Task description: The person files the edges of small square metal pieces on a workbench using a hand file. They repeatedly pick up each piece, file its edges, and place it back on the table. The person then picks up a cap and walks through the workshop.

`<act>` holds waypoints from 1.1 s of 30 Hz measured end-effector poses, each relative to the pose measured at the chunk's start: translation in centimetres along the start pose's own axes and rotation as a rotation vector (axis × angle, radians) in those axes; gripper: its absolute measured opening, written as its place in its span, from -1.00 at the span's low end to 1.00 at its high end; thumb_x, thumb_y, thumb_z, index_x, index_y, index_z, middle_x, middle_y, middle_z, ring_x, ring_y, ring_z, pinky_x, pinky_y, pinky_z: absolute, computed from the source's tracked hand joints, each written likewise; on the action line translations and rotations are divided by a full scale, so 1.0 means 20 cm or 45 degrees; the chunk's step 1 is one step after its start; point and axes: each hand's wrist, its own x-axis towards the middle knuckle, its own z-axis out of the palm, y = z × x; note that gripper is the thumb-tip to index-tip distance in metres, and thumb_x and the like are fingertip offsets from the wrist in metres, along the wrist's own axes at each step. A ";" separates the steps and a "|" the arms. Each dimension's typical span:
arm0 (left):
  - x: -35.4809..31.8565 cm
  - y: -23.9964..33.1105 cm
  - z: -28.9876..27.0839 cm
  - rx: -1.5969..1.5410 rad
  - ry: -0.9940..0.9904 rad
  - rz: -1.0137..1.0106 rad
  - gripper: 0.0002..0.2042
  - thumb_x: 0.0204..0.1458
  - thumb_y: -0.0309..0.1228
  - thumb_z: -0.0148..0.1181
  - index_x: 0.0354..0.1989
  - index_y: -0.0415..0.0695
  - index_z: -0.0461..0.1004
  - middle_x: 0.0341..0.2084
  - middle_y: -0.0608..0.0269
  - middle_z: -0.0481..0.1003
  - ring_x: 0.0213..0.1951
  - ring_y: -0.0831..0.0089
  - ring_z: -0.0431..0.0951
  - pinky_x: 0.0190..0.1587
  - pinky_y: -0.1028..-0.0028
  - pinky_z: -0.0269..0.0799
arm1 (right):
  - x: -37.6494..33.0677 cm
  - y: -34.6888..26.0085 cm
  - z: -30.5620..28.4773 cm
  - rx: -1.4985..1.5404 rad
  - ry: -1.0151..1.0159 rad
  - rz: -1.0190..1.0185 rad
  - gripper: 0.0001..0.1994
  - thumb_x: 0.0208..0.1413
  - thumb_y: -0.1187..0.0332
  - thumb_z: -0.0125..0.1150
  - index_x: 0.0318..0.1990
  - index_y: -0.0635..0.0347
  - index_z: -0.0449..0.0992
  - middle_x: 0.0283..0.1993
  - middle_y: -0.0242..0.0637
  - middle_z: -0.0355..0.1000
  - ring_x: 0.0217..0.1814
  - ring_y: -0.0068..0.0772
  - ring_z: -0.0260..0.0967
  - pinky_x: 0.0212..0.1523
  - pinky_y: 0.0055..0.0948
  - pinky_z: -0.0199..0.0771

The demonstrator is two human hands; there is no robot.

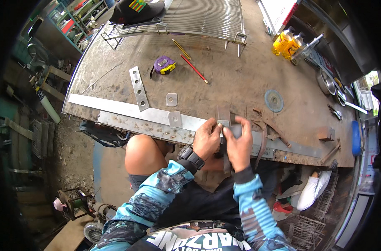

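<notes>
Both hands meet at the near edge of the workbench (249, 83), over a long flat metal bar (127, 109) that runs along that edge. Left hand (206, 139), watch on wrist, fingers curled and pinching a small square plate (223, 123) from its left side. Right hand (239, 144) closed on the same plate from the right, thumb up near its top edge; something dark sits under the right palm, can't tell what. The plate stands against the bar, just below an upright flat piece (223, 112), touching or nearly so. Further left on the bar lies a second square plate (175, 119) with a centre hole, and a third one (171, 99) just behind it on the bench. A short strip with holes (139, 88) rests tilted across the bar. Purple tape measure (165, 65) mid-bench, near a yellow pencil (181, 49) and a red pencil (193, 68). Round grinding disc (274, 100) to the right of the hands, well apart. Wire rack (198, 19) at the far edge, two yellow bottles (287, 42) at the far right. Bare knee below the bench edge, left of the hands.
</notes>
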 end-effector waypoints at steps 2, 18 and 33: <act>-0.02 0.03 0.00 -0.046 0.000 -0.022 -0.73 0.35 -0.37 0.14 -0.41 -0.19 0.32 -0.66 0.37 0.30 -0.74 0.57 0.37 -0.71 0.47 0.29 | 0.14 0.05 0.05 -0.037 0.029 -0.054 -0.53 0.10 0.33 0.45 0.14 0.25 0.45 0.05 0.03 0.57 0.06 0.07 0.56 0.06 -0.18 0.54; 0.02 -0.04 -0.02 0.070 -0.015 0.066 -0.76 0.37 -0.36 0.13 -0.35 -0.21 0.36 -0.64 0.34 0.37 -0.77 0.57 0.38 -0.74 0.48 0.28 | -0.09 -0.03 -0.06 0.165 -0.119 0.259 -0.57 0.09 0.49 0.44 0.11 0.34 0.46 0.08 -0.09 0.50 0.16 -0.26 0.44 0.23 -0.32 0.41; -0.02 0.08 -0.01 -0.090 -0.040 -0.076 -0.74 0.37 -0.36 0.12 -0.39 -0.20 0.34 -0.66 0.34 0.35 -0.76 0.58 0.39 -0.74 0.50 0.27 | 0.07 0.04 0.00 0.066 -0.048 0.079 -0.55 0.08 0.50 0.44 0.12 0.34 0.44 0.05 -0.15 0.49 0.10 -0.36 0.43 0.14 -0.37 0.45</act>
